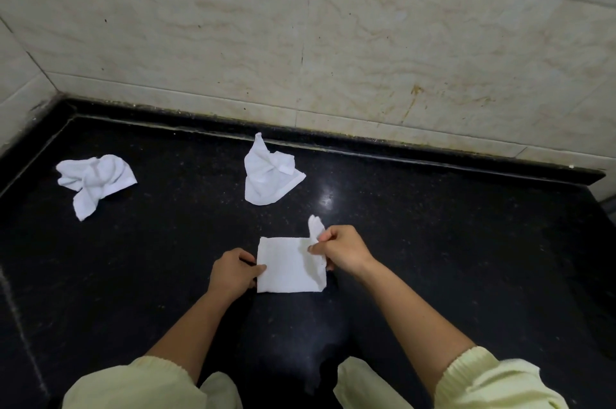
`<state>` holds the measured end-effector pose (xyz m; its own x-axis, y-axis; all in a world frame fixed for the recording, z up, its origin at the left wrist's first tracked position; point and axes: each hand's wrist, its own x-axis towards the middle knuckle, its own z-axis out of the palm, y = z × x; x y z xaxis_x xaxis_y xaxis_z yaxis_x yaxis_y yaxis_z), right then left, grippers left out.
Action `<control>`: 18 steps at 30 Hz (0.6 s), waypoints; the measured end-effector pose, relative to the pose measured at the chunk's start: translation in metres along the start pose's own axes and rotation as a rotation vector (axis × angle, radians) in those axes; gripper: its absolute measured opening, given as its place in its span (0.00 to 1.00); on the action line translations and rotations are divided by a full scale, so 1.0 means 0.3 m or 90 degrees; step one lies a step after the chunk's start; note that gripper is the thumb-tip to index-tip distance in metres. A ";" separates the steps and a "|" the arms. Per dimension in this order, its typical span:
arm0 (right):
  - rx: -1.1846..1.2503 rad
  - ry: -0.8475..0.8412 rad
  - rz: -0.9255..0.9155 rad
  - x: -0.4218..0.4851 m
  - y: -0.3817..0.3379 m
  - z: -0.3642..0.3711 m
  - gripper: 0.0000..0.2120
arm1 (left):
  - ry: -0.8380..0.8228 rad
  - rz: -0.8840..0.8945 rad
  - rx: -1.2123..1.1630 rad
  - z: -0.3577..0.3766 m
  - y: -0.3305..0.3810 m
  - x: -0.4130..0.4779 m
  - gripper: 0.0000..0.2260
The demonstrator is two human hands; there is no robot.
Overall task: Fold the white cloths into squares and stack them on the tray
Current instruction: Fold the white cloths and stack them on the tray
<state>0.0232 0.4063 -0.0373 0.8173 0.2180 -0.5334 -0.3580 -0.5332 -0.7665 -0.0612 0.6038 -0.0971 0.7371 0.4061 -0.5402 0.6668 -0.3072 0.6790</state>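
A small white cloth (286, 267), partly folded into a rough square, lies on the black counter (433, 242) in front of me. My left hand (235, 273) pinches its left edge. My right hand (343, 250) grips its right edge, and one corner of the cloth sticks up above the fingers. Two more white cloths lie crumpled farther back: one (268, 173) in the middle near the wall, one (95, 180) at the far left. No tray is in view.
The black stone counter ends in a raised dark lip (400, 150) along a stained tiled wall (333, 42), which turns a corner at the left. Pale yellow sleeves (493, 382) cover my forearms at the bottom.
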 end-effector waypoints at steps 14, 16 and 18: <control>-0.152 -0.024 0.003 0.067 0.003 0.268 0.16 | -0.005 0.016 -0.008 -0.004 0.000 0.008 0.08; -0.153 -0.031 0.006 0.070 0.002 0.288 0.11 | -0.003 0.018 -0.009 -0.008 -0.004 0.010 0.08; -0.156 -0.047 0.011 0.071 0.003 0.299 0.09 | -0.005 0.014 -0.021 -0.013 -0.006 0.011 0.08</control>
<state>-0.0002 0.4837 -0.0814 0.7733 0.2617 -0.5775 -0.2446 -0.7171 -0.6526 -0.0605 0.6090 -0.0983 0.7523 0.3930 -0.5288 0.6466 -0.2870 0.7067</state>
